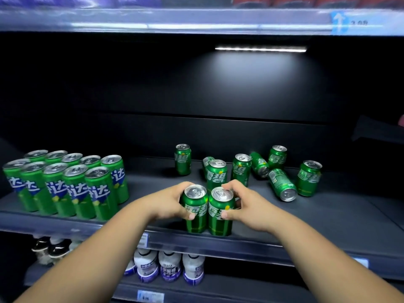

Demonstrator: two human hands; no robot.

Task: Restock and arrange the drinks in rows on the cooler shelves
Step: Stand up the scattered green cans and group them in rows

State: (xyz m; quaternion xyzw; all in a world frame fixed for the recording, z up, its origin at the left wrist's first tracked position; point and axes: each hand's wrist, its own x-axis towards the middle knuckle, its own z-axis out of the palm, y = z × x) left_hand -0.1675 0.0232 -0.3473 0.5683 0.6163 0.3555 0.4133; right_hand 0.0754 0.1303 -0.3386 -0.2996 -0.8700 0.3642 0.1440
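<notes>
Ten tall green cans with blue labels [65, 184] stand in two rows at the dark shelf's [328, 219] left. At the front edge, the left hand [168, 203] grips one upright green aluminium can [195, 209]; touching it, a second green can [220, 212] sits in the right hand [244, 206]. Loose green cans [282, 184] lie scattered behind.

Ten blue-banded green cans [65, 184], eleven plain green cans [240, 169], two hands [168, 202]

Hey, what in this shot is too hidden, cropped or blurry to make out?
Head view only:
- Top-shelf stock: cut off by the frame edge, blurred.
- Price tag: print too blurred to read.
- Bottles below: caps hidden by the shelf edge.
- Dark-capped bottles: partly behind the left forearm.
</notes>
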